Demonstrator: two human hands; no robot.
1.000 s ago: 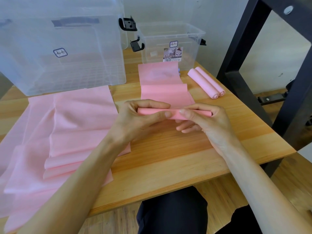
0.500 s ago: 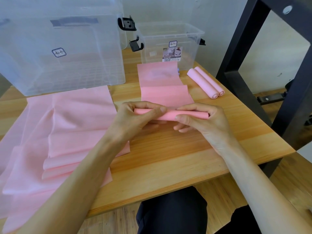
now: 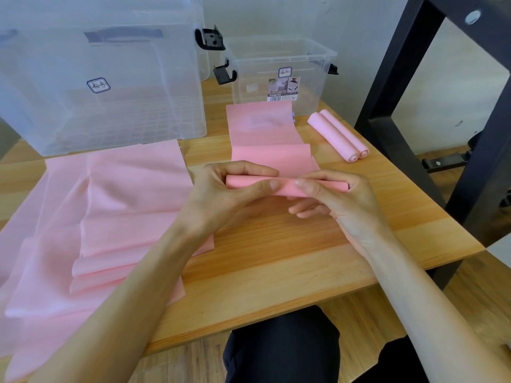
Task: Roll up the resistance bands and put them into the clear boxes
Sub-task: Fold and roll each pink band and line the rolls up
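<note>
The band roll (image 3: 287, 186) has thickened (axis lying left-right); left hand (image 3: 229, 194) and right hand (image 3: 340, 200) pinch it.

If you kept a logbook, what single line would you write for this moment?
step: rolling | left hand and right hand: grip pink band | finished rolls: on table | small clear box: open

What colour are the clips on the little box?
Black clips, clearest in the head view.
</note>
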